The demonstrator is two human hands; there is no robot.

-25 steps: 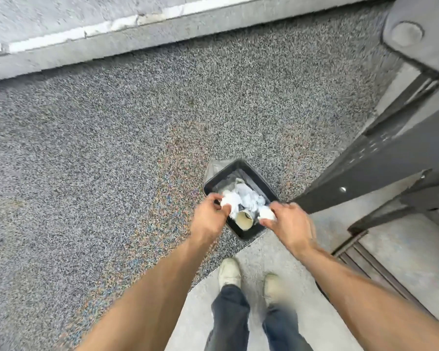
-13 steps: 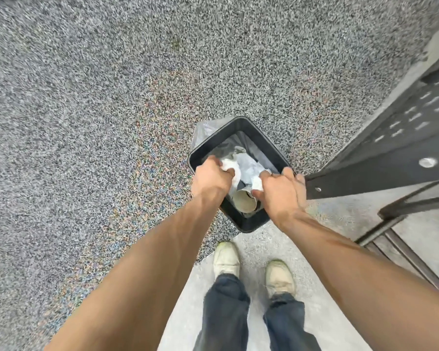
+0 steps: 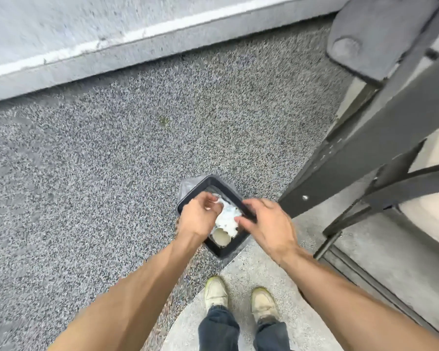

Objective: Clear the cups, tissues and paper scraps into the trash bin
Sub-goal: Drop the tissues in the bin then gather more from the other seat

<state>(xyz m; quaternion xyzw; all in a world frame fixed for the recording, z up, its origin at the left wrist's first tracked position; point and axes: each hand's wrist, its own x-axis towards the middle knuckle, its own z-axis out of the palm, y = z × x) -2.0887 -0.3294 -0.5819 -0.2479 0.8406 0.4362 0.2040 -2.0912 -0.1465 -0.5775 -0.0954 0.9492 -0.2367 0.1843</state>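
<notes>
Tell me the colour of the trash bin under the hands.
Black, with a clear liner bag; the trash bin shows in the head view, its only view.

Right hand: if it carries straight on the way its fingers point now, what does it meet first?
Most likely the crumpled white tissue in the trash bin; the right hand fingertips already look about on it, though depth is unclear.

Two pale shoes (image 3: pixel 238 297) stand beside a dark metal beam (image 3: pixel 365 158).

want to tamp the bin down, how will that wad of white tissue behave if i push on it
The tissue looks crumpled and loose, so it will probably squash easily and weigh little. It lies against a paper cup on its side in the bin; the cup may roll or crush underneath.
</notes>
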